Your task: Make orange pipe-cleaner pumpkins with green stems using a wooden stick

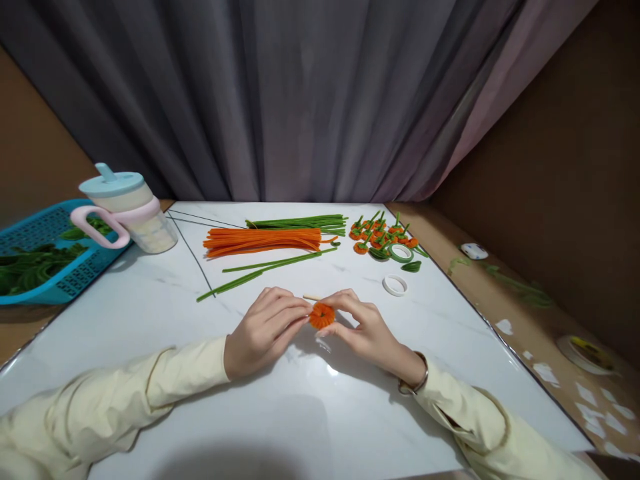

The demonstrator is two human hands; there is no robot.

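Note:
A small round orange pipe-cleaner pumpkin [322, 317], ribbed with a dark centre, is held up over the white table. My right hand [364, 327] grips it between thumb and fingers from the right. My left hand [267, 328] is closed, its fingertips pinched at the pumpkin's left edge; whether they hold a strand there is hidden. A thin pale stick [311, 297] pokes out behind the pumpkin, between the hands. Beyond them lie a bundle of orange pipe cleaners [265, 241], loose green pipe cleaners [250, 277] and a green bundle [300, 223].
Several finished orange pumpkins with green stems [379, 233] cluster at the back right, beside a green tape roll [401, 253] and a white ring [395, 285]. A lidded tumbler [159, 233] and a blue basket [75, 283] of green pieces stand left. Paper scraps [546, 374] lie right.

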